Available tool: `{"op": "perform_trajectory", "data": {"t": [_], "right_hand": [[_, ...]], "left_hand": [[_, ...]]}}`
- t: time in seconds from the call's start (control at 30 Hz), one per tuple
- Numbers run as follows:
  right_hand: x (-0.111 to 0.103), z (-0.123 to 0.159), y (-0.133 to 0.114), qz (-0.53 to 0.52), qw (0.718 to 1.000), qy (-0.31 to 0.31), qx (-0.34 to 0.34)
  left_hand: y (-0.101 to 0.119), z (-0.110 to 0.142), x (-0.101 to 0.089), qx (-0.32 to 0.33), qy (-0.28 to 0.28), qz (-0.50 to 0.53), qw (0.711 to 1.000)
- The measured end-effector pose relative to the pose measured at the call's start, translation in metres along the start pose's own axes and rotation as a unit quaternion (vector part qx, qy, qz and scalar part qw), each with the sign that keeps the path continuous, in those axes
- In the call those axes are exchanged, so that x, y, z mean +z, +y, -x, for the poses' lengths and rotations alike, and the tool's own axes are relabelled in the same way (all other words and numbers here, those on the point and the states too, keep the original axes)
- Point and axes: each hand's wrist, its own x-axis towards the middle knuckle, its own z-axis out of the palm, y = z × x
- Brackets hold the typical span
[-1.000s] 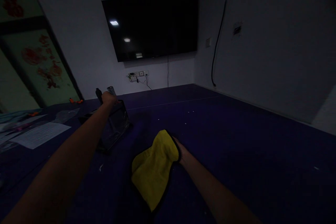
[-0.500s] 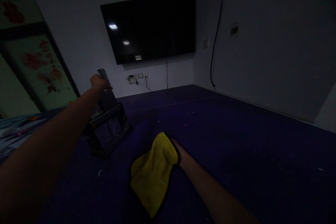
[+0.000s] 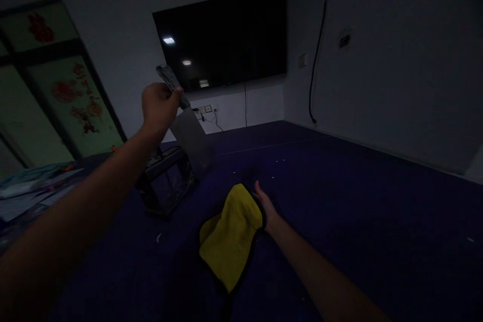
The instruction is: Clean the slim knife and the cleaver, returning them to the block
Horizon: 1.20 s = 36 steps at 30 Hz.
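Observation:
My left hand [image 3: 158, 105] is closed around the dark handle of a cleaver [image 3: 191, 137]. The broad grey blade hangs down, slightly blurred, in front of the far wall. Just below and left of it stands a black open-framed knife rack [image 3: 163, 165], partly hidden by my left forearm. A yellow cloth [image 3: 231, 241] with dark edging hangs from my right hand [image 3: 267, 210], low in the middle of the view. The thumb points up beside the cloth; the other fingers are hidden behind it.
Dark blue covering [image 3: 332, 196] spreads under everything, dotted with small white scraps. Patterned fabric [image 3: 41, 186] lies at the left. On the far wall hang a large television [image 3: 226, 35] and sockets with cables [image 3: 207, 108]. A black cable [image 3: 317, 60] runs down the right wall.
My left hand has lifted the cleaver up and right, out of the knife rack, so its blade now shows. My right hand still holds the cloth, its thumb now raised. The view has shifted slightly left.

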Motion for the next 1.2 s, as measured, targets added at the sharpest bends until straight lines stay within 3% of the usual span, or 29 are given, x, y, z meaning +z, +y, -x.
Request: {"op": "perform_trajectory", "data": {"t": [0.13, 0.3, 0.4, 0.53, 0.57, 0.67, 0.73, 0.8, 0.87, 0.97, 1.03, 1.2], "right_hand": [[0.007, 0.009, 0.002, 0.016, 1.000, 0.002, -0.025], [0.004, 0.007, 0.001, 0.053, 0.996, 0.021, -0.072], [-0.006, 0.001, -0.006, 0.077, 0.992, 0.035, -0.098], [-0.024, -0.001, -0.022, 0.100, 0.987, 0.054, -0.118], [-0.028, -0.001, -0.026, 0.106, 0.985, 0.059, -0.120], [-0.041, 0.005, -0.042, 0.127, 0.982, 0.075, -0.121], [-0.048, 0.011, -0.052, 0.143, 0.979, 0.086, -0.119], [-0.052, 0.017, -0.060, 0.162, 0.975, 0.094, -0.117], [-0.052, 0.023, -0.066, 0.182, 0.972, 0.093, -0.112], [-0.046, 0.027, -0.069, 0.213, 0.968, 0.087, -0.100], [-0.042, 0.028, -0.068, 0.231, 0.965, 0.087, -0.093], [-0.039, 0.023, -0.068, 0.253, 0.958, 0.105, -0.088]], "left_hand": [[0.004, 0.067, 0.020, -0.114, 0.003, 0.226, 0.967], [-0.011, 0.122, 0.038, -0.251, 0.019, 0.360, 0.898], [-0.023, 0.140, 0.035, -0.287, 0.002, 0.377, 0.880], [-0.040, 0.161, 0.021, -0.336, -0.079, 0.411, 0.844], [-0.045, 0.167, 0.017, -0.358, -0.107, 0.433, 0.820], [-0.063, 0.185, 0.011, -0.470, -0.185, 0.561, 0.655], [-0.075, 0.198, 0.010, -0.500, -0.252, 0.601, 0.570], [-0.085, 0.213, 0.012, -0.507, -0.326, 0.615, 0.508], [-0.091, 0.230, 0.017, -0.501, -0.413, 0.601, 0.466], [-0.093, 0.260, 0.031, -0.459, -0.551, 0.547, 0.432], [-0.090, 0.279, 0.039, -0.435, -0.612, 0.507, 0.424], [-0.073, 0.305, 0.045, -0.389, -0.617, 0.487, 0.481]]}}
